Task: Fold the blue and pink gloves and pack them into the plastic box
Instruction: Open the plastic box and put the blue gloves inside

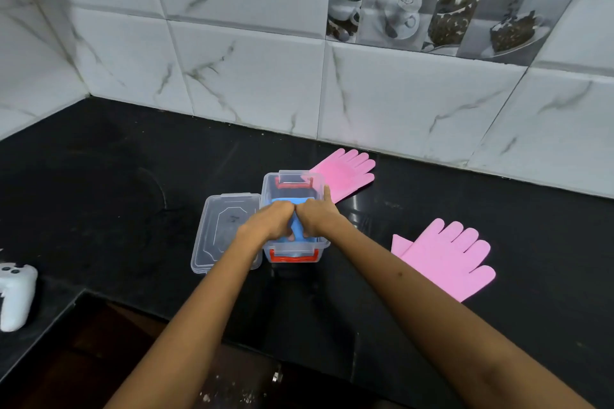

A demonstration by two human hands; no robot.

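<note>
Both hands, left hand and right hand, clamped on half-hidden blue gloves inside plastic box.

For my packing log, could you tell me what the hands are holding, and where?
Both hands press the folded blue glove into the plastic box, gripping its top fold.

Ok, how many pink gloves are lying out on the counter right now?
2. One pink glove lies flat behind the plastic box, partly hidden by it near the wall. The other pink glove lies flat to the box's right. Any already inside the box would be hidden.
</note>
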